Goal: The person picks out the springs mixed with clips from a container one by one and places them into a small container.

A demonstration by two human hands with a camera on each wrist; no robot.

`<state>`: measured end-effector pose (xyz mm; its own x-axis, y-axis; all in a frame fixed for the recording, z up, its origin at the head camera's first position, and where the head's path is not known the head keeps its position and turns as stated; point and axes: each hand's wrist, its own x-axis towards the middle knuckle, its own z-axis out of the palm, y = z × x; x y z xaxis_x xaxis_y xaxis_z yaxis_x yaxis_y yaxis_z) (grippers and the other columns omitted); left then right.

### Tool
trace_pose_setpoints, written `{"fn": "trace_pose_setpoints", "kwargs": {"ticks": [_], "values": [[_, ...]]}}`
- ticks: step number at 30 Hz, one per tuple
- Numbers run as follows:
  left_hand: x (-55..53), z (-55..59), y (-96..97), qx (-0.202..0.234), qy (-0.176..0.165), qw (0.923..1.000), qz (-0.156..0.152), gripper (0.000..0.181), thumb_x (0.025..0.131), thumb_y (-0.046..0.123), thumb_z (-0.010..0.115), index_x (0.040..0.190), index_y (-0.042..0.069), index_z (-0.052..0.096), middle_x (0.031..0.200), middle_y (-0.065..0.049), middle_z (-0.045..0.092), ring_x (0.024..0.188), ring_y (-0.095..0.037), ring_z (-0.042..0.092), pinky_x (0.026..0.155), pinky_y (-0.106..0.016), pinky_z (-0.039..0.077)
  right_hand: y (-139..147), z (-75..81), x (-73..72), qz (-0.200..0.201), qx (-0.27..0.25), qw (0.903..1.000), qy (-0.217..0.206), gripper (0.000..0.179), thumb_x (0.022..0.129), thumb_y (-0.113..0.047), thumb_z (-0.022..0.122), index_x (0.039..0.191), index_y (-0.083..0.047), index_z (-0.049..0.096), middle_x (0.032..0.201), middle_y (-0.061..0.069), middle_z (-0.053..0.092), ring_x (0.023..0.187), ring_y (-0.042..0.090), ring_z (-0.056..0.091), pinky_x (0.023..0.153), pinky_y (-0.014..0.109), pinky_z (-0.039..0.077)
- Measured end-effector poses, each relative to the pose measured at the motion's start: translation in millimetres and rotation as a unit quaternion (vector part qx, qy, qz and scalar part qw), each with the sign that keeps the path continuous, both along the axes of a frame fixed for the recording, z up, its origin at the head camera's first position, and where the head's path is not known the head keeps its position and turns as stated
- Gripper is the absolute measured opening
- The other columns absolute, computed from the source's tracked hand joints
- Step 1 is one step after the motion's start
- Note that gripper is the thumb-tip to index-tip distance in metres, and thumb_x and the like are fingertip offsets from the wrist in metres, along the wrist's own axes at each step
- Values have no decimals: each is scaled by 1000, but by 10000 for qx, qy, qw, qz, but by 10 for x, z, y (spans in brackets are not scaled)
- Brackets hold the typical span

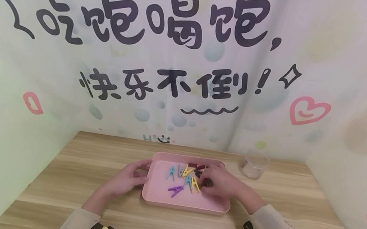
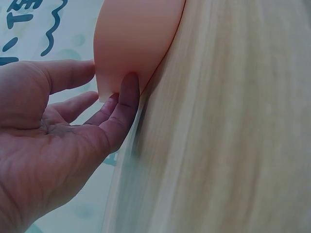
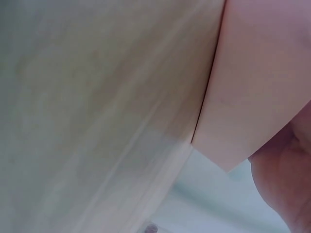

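Observation:
A pink tray point(image 1: 159, 203) holds several small clothespins: purple point(image 1: 175, 191), blue point(image 1: 171, 173), yellow point(image 1: 195, 185), grey and dark red ones. My left hand point(image 1: 127, 178) is at the tray's left end, its fingertips against the outer wall; the left wrist view shows them touching the pink side point(image 2: 133, 39), fingers loosely bent. Reaching over the right side, my right hand point(image 1: 221, 183) has its fingers curled down among the dark clothespins point(image 1: 198, 174). A dark clothespin point(image 1: 208, 182) shows between thumb and fingers, partly hidden. In the right wrist view the tray wall point(image 3: 252, 87) covers most of that hand.
A clear round cup point(image 1: 254, 165) stands on the wooden table point(image 1: 104, 151) behind the right forearm, near the back edge. A printed white curtain point(image 1: 141, 68) hangs directly behind the table, with pale curtain walls at both sides.

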<state>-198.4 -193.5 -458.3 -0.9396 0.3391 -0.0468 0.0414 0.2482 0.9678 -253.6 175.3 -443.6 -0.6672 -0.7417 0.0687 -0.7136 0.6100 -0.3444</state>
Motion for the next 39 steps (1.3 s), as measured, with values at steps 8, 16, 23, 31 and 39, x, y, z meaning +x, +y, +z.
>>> {"fn": "trace_pose_setpoints", "kwargs": {"ticks": [8, 16, 23, 31, 39], "values": [[11, -5, -6, 118, 10, 9999, -72, 63, 105, -1, 60, 161, -8, 32, 150, -33, 45, 133, -50, 56, 103, -47, 58, 24, -24, -20, 11, -215, 9998, 54, 13, 87, -17, 84, 96, -24, 78, 95, -21, 69, 122, 23, 60, 117, 59, 31], [20, -9, 10, 105, -15, 9999, -63, 64, 104, -2, 61, 161, -9, 32, 150, -34, 45, 132, -50, 57, 102, -46, 58, 92, -39, -6, 9, -525, 9986, 1, 11, 88, -18, 83, 92, -26, 76, 112, -9, 73, 126, 28, 59, 116, 57, 36], [18, 12, 8, 54, 29, 10000, -41, 63, 104, -1, 62, 160, -8, 33, 149, -33, 46, 130, -48, 59, 102, -46, 58, 149, 11, -24, 157, -926, 9955, -102, 15, 89, -11, 82, 91, -25, 78, 149, 3, 61, 117, 21, 63, 93, 40, 53], [4, 10, 3, -116, 64, 9999, 10, 63, 104, 0, 63, 160, -6, 36, 148, -32, 48, 128, -46, 61, 102, -45, 58, 233, 88, 9, -150, -1036, 9938, -370, 15, 90, -9, 81, 99, -22, 80, 141, 1, 67, 101, 12, 62, 86, 41, 58], [-11, 11, 13, -116, 19, 9999, 48, 63, 104, 1, 63, 160, -5, 36, 149, -31, 48, 129, -46, 61, 103, -47, 57, 325, 116, -3, -212, -1239, 9916, -293, 19, 89, -6, 81, 97, -23, 79, 114, -10, 74, 97, 17, 64, 84, 39, 56]]}}
